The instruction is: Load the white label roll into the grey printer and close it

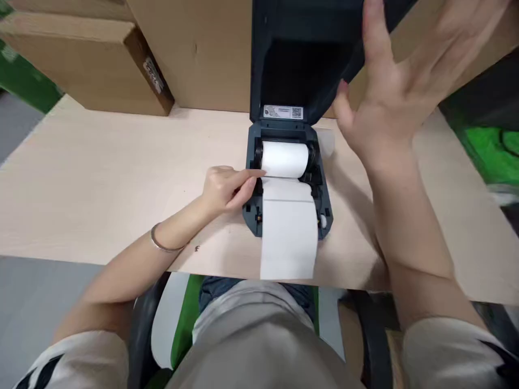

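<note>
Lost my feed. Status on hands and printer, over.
Left hand touching printer left side by label roll. Right hand open beside raised lid. Paper strip runs past table edge.

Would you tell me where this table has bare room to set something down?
The pale wooden table is bare left of the left hand, up to the brown cardboard box. Crowded around the open dark label printer and the right hand.

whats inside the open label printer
A white paper roll lies across the label printer bay, its strip running out over the front. Whatever lies under roll and strip is covered.
</note>
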`<action>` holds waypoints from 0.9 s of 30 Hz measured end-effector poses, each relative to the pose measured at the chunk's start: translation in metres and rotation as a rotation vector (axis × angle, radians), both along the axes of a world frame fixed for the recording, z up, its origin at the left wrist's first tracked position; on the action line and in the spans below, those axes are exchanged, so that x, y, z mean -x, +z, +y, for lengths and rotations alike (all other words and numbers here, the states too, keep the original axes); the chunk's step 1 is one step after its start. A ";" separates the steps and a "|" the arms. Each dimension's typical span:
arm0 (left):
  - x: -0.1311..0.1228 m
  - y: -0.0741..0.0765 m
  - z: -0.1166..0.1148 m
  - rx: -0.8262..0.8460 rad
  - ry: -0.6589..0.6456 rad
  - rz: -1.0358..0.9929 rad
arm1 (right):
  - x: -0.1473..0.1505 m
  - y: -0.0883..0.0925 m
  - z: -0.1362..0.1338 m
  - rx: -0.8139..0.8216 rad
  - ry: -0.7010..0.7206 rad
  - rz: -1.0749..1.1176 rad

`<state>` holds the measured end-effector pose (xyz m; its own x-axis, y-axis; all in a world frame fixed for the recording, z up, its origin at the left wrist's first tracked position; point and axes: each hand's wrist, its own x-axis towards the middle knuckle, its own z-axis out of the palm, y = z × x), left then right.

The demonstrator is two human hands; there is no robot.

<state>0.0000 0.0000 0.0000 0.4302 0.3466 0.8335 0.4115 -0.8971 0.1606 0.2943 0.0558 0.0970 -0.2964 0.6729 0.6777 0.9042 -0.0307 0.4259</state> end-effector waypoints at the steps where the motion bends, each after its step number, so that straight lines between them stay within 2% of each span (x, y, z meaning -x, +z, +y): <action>1: 0.001 0.001 0.000 0.011 -0.012 0.006 | 0.005 0.002 -0.003 0.012 -0.004 0.040; 6: 0.006 0.005 0.002 0.082 -0.034 0.035 | 0.017 0.003 -0.013 0.104 0.032 0.216; 12: 0.008 0.004 0.003 0.108 -0.005 0.072 | 0.013 0.005 -0.016 0.169 0.233 0.217; 14: 0.009 0.004 0.003 0.175 0.006 0.104 | 0.019 0.009 -0.021 0.308 0.359 0.219; 16: 0.010 0.004 0.003 0.257 0.010 0.139 | 0.030 0.011 -0.027 0.540 0.470 0.222; 18: 0.010 0.004 0.004 0.315 0.010 0.162 | 0.041 0.007 -0.032 0.734 0.522 0.232; 20: 0.010 0.003 0.005 0.326 0.002 0.163 | 0.049 -0.001 -0.034 0.837 0.527 0.228; 23: 0.010 0.002 0.008 0.271 -0.033 0.130 | 0.055 -0.014 -0.031 0.933 0.459 0.188; 27: 0.011 0.003 0.010 0.191 -0.065 0.114 | 0.057 -0.024 -0.028 0.959 0.414 0.157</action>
<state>-0.0105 0.0103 0.0026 0.5446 0.4623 0.6998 0.3792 -0.8799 0.2861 0.2377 0.0282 0.0726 -0.5804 0.8136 -0.0335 0.8143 0.5803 -0.0139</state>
